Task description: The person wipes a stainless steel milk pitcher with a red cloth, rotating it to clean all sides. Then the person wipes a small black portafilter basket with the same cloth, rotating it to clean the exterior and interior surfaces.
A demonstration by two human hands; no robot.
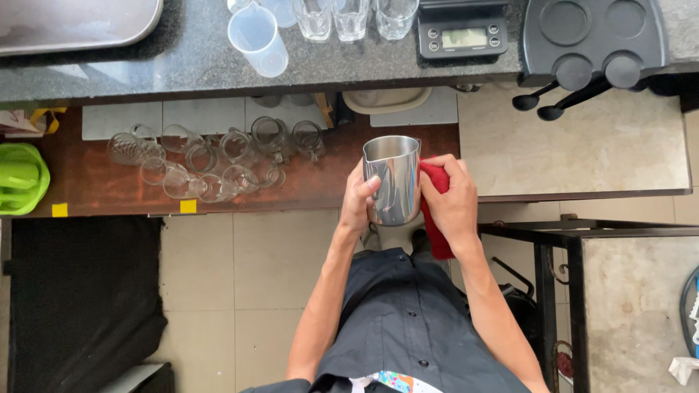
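A: How is the jug point(392, 178) held?

B: It is clasped by the left hand point(358, 204), the grip closed round the steel wall with the thumb laid across the front. The jug is kept upright, mouth up, spout toward the counter point(218, 62), in the air in front of the chest and above the low shelf point(328, 182). It seems to be steadied that way so that its side can be reached.

A: And the right hand point(453, 200)?

B: A red cloth point(435, 211) is pressed by it against the jug's right side. The grip is folded over the cloth, fingers curled; part of the cloth is left hanging below the palm. The cloth appears to be kept between skin and metal so that the surface can be rubbed.

A: What is set nearest?

B: Glass mugs point(218, 156) are laid on their sides on the brown shelf, to the left of the hands, probably so that they are drained. A green tray point(20, 178) is seen at the far left end.

A: And farther off?

B: On the dark counter above, a clear measuring cup point(256, 38) is stood, with tumblers point(353, 16) beside it and a small scale point(463, 33) next along. A black holder point(593, 40) is placed at the right, two handles projecting past its edge. A metal tray point(73, 22) is seen at the upper left. A black-framed stand point(626, 291) is set at the person's right, and a dark mat point(80, 298) is spread on the floor at the left.
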